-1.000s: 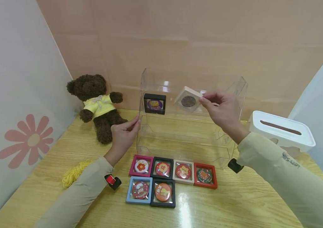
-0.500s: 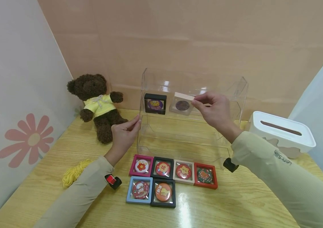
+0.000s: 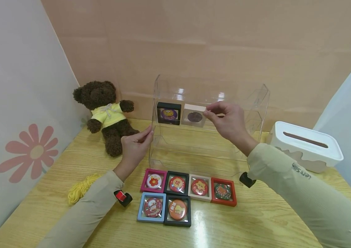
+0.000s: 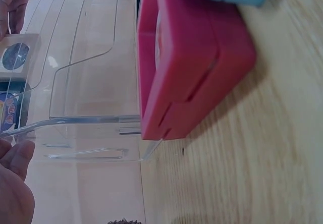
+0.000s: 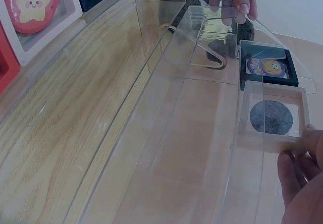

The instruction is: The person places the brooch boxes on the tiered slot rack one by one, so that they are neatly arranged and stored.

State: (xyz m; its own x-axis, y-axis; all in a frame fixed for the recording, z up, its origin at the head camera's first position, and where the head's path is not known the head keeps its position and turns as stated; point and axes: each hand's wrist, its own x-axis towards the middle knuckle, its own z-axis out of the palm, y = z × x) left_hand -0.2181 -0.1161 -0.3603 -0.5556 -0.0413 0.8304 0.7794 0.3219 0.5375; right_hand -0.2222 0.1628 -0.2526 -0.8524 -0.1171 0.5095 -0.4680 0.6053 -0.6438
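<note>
My right hand (image 3: 229, 120) pinches the right edge of a cream-framed badge display case (image 3: 194, 115), which stands on the upper tier of a clear acrylic rack (image 3: 194, 151). Its round badge shows a dark face in the right wrist view. Just left of it is a black-framed badge case (image 3: 169, 113) with a purple and yellow badge. My left hand (image 3: 135, 148) pinches the rack's left side edge between thumb and fingers. In front of the rack several framed badge cases lie flat, among them a pink one (image 3: 153, 180), a red one (image 3: 223, 191) and a light blue one (image 3: 151, 206).
A brown teddy bear (image 3: 105, 117) in a yellow shirt sits left of the rack. A bundle of yellow cord (image 3: 81, 189) lies near the left forearm. To the right stands a white tissue box (image 3: 307, 144). An orange-tan backdrop (image 3: 212, 44) hangs behind.
My right hand has moved left and slightly down, bringing the cream case from a tilt above the upper tier to upright beside the black one. My left hand has stayed on the rack.
</note>
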